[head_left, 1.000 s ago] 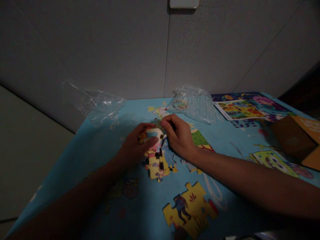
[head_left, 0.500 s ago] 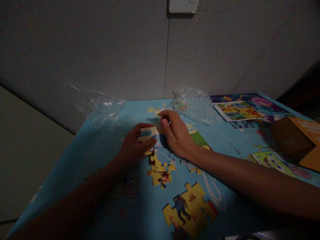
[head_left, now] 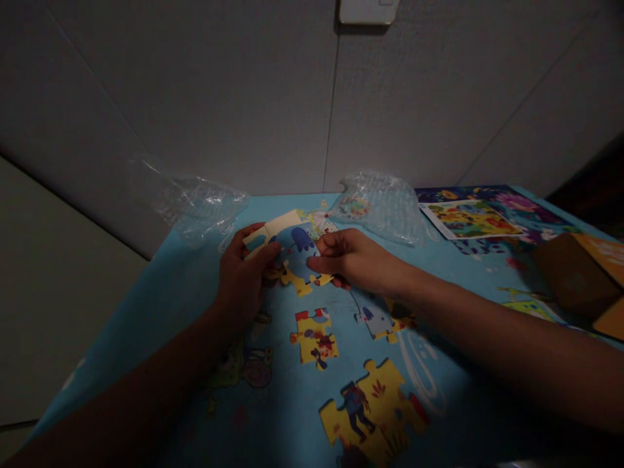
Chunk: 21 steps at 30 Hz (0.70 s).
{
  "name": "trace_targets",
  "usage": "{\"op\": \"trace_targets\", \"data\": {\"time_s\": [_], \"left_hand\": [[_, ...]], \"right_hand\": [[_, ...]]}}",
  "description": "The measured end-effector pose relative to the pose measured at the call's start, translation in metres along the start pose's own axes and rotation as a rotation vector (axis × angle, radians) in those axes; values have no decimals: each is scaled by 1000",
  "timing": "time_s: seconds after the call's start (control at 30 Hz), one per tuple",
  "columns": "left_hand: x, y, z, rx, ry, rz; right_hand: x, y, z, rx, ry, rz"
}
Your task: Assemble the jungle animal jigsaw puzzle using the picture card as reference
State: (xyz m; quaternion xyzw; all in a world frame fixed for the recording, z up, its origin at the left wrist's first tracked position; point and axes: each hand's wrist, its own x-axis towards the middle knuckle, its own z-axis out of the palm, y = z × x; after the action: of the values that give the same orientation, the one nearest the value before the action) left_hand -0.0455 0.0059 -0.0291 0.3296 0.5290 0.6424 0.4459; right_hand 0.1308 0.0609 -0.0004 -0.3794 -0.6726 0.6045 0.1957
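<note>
Puzzle pieces (head_left: pixel 297 250) are being held up, apparently just above the tablecloth (head_left: pixel 195 292): the left hand (head_left: pixel 241 276) is pinching one side, the right hand (head_left: pixel 348 257) the other. Two-handed handling seems underway; the next move is probably calling for steady grips.

The left hand (head_left: pixel 241 273) and right hand (head_left: pixel 353 257) hold puzzle pieces (head_left: pixel 301 252) above the table (head_left: pixel 170 292), whose right side carries a box (head_left: pixel 572 273).

hands (head_left: pixel 355 260): bare | wrists (head_left: pixel 400 281): bare | forearms (head_left: pixel 478 328): bare, slender
</note>
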Motion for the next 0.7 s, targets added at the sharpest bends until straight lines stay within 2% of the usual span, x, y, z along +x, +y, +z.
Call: {"op": "trace_targets", "data": {"time_s": [0.13,0.23,0.37,0.47,0.5,0.57,0.63,0.7], "left_hand": [[-1,1,-1,-14,-115,-79],[-3,-2,1,19,-138,-131],[-2,-3,3,9,-73,-88],[2,-1,0,-36,-9,-70],[2,-1,0,-47,-23,-78],[0,-2,0,-47,-125,-116],[-5,-4,2,-8,-246,-172],[-8,-5,3,38,-297,-216]], "right_hand": [[-3,-4,0,-70,41,-94],[-5,-8,-1,-109,-9,-71],[-9,-14,-3,-22,-91,97],[-10,-17,-3,63,-83,80],[-9,-17,-2,55,-54,50],[-8,-16,0,-20,13,23],[-7,-14,2,-135,49,40],[-9,-13,3,-298,105,20]]}}
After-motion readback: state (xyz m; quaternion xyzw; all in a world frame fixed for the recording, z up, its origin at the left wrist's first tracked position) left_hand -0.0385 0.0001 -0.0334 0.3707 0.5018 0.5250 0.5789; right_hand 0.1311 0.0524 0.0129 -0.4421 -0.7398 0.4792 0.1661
